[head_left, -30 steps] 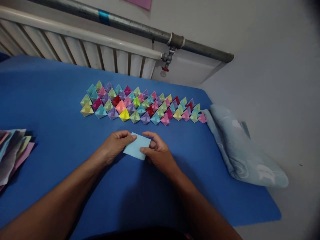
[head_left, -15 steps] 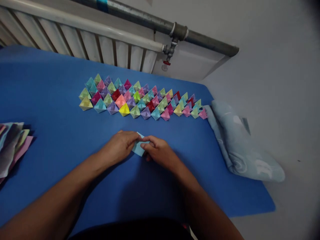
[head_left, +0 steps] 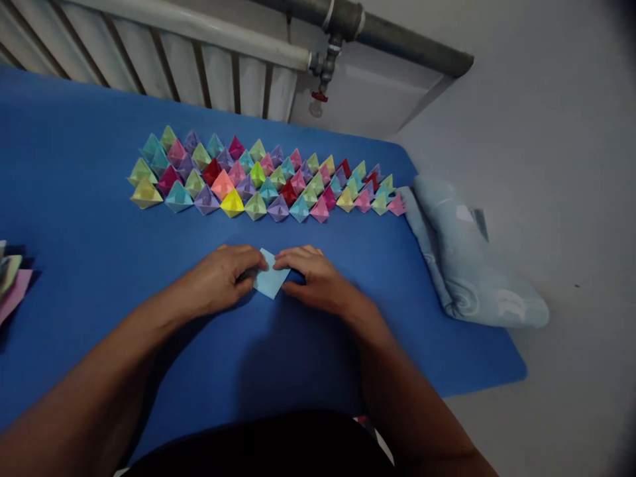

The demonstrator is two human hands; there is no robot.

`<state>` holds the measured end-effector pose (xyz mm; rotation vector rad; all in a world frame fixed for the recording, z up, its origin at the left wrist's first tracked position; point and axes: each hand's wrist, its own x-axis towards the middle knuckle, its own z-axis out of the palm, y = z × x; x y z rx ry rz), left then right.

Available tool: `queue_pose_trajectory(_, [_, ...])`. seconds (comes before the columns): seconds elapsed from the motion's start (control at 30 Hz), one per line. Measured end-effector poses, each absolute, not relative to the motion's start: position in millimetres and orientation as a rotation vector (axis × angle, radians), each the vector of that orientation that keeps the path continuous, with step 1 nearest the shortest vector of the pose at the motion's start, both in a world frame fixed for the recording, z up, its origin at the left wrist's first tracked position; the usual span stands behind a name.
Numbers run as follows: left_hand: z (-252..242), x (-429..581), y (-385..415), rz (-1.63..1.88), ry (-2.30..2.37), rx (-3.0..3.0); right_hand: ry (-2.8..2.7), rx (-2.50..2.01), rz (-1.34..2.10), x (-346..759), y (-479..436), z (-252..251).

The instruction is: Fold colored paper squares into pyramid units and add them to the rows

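Centred on blue mat, between left hand and right hand: pinching light-blue folded paper from both sides, fingertips meeting over its far corner, near corner pointing bodyward, equally close to both.

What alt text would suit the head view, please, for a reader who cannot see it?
A person's left hand and right hand hold a small light blue folded paper on a blue covered table. Beyond lie rows of small multicoloured folded paper pyramids, with a pale blue folded cloth at right and loose coloured paper sheets at the left edge.
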<state>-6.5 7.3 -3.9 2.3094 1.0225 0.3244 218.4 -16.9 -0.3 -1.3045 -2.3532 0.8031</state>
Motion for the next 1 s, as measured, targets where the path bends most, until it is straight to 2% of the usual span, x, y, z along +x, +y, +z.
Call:
queue_pose_trajectory(0.27, [-3, -11, 8, 0.176, 1.001, 2.35, -2.405, -1.212, 0.82, 222, -12, 1])
queue_pose_trajectory(1.0, [-2, -9, 14, 0.353, 1.012, 2.341, -2.281, -1.297, 0.746, 219, -8, -10])
